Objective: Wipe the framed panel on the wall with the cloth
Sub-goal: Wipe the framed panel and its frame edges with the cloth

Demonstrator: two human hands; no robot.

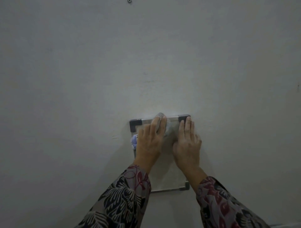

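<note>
A small framed panel (167,179) with a metal rim and dark corner caps hangs low on the wall. My left hand (150,143) presses a crumpled cloth (170,130) against the panel's upper part; a pale blue fold of it sticks out at the left of my wrist. My right hand (187,143) lies flat on the panel's right side, fingertips touching the top right corner cap. Both hands hide most of the panel's upper half. Its lower right corner shows between my patterned sleeves.
The plain grey-white wall (146,65) fills the whole view. A small screw or fixing (129,1) sits at the very top edge. A faint dark mark (298,87) shows on the wall at the far right.
</note>
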